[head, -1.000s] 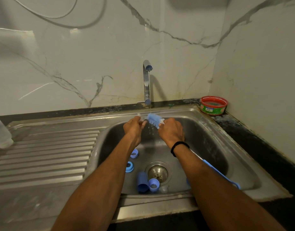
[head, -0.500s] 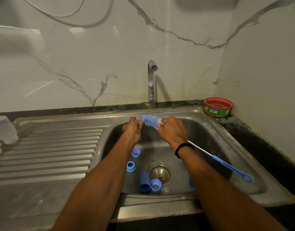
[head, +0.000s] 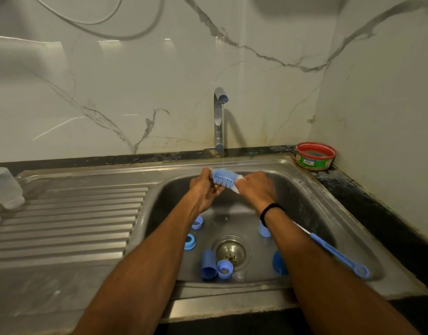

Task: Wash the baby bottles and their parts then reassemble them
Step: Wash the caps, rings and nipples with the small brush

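Observation:
Over the sink basin, both hands hold a blue bottle brush under a thin stream of water from the tap. My left hand pinches the far tip of the bristle head. My right hand grips the brush just below the bristles, where some white foam or sponge shows. The brush's blue handle runs back past my right forearm. On the basin floor lie several blue bottle parts: two rings, a tall cap, a collar and two more pieces.
A clear bottle stands at the left edge of the ribbed drainboard. A red and green tub of dish soap sits in the back right corner on the dark counter. The drain is in the basin's middle.
The brush handle has swung out to the right from behind my right forearm. My left hand has shifted along the bristle head. The head has dropped slightly under the stream.

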Action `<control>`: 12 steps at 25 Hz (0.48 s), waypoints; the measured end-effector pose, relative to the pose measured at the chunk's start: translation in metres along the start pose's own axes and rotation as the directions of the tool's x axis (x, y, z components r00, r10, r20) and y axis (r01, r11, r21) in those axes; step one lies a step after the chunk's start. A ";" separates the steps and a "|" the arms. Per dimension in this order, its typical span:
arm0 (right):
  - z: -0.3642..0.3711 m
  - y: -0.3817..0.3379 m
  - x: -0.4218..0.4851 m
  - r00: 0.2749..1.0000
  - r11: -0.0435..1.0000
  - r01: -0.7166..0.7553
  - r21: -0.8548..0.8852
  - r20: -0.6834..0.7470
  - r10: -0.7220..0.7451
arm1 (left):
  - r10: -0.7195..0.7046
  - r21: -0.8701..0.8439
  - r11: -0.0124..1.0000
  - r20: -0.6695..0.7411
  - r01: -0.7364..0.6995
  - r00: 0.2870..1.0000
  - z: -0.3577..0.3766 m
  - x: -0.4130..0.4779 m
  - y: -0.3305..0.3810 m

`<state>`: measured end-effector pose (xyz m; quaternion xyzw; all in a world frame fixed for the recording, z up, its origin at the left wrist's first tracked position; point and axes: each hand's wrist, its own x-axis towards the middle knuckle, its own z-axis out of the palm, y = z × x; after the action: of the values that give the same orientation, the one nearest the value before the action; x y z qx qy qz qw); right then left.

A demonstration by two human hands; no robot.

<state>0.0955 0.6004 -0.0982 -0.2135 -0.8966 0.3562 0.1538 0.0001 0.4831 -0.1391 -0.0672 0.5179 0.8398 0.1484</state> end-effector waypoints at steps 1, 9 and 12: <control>0.002 -0.001 -0.003 0.997 0.988 0.076 -0.131 -0.023 -0.080 | -0.004 0.007 1.000 0.003 0.004 1.000 0.000 -0.001 -0.002; -0.009 0.000 -0.006 0.992 0.990 0.085 -0.111 -0.083 -0.095 | 0.018 -0.024 1.000 0.075 -0.016 0.997 -0.002 0.000 0.005; -0.006 -0.003 -0.008 0.972 0.936 0.174 -0.306 -0.096 -0.212 | 0.004 -0.023 1.000 0.068 -0.002 0.998 0.000 -0.004 0.006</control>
<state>0.1046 0.5983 -0.0929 -0.1671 -0.9447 0.1871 0.2114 0.0020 0.4796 -0.1334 -0.0393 0.5030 0.8477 0.1641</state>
